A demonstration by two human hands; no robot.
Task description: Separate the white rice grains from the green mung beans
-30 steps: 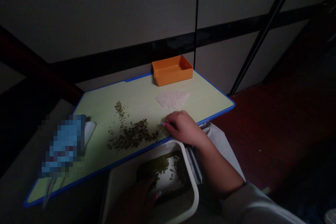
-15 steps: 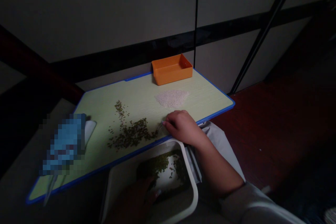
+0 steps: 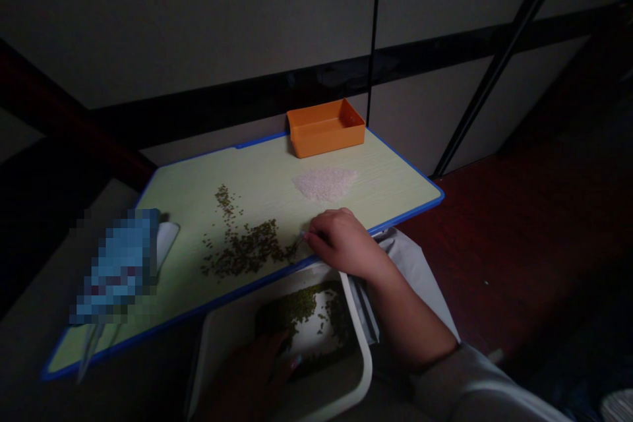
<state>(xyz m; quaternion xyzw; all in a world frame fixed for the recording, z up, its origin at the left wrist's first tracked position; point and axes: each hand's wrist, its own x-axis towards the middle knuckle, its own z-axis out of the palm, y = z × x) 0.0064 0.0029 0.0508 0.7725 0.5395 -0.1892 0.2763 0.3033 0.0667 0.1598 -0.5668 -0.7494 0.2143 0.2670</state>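
Thumb and forefinger pinched together, I held a slim tool (image 3: 297,245) in my right hand (image 3: 341,241) at the near edge of a blue-rimmed, pale green board (image 3: 188,175), the tool's tip at the right end of a spread of dark pieces (image 3: 256,245). Most of that spread lay to the left of my fingers, well within the board's edge, with a sparser trail (image 3: 223,196) running away from me toward the far side. The pieces were small, brownish and olive, crowded together in the middle and scattered singly around the fringes. My left hand (image 3: 252,362), deep in shadow, was lowered into a white tub (image 3: 364,349) just below the board, its fingertips beside small green pieces (image 3: 297,303) heaped at the far side and strewn around a bright bare patch; I could not tell whether that hand held anything. Beyond my right knuckles lay a low mound of pale pinkish grains (image 3: 325,183), apart from the dark pieces, and behind it an orange open-topped box (image 3: 324,138) stood at the board's far edge. A blurred blue packet (image 3: 121,264) lay at the left end.
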